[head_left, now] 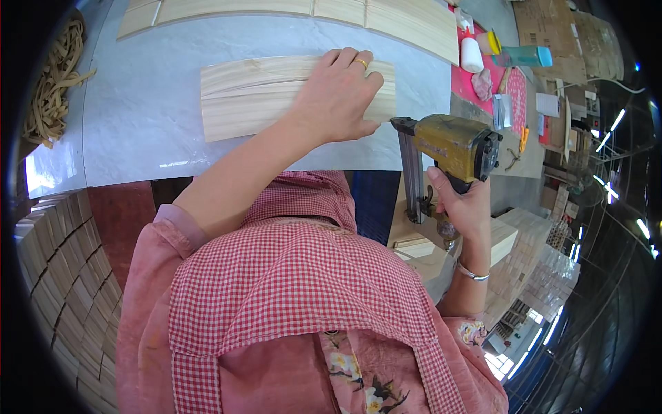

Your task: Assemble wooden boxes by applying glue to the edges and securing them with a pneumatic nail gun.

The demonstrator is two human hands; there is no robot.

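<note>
My left hand spans the right part of a pale wooden board lying on the table, its fingers at the far edge and its thumb near the close edge. The board looks made of several strips side by side. My right hand is wrapped round the handle of a yellow and black pneumatic nail gun. The gun's dark nose points left, beside the board's right end and close to my left thumb. Its long grey magazine hangs down at the table's near edge.
More pale boards lie along the table's far side. At the right are a white squeeze bottle, a teal bottle and an orange cutter. Straps are heaped at far left, above stacked wood pieces.
</note>
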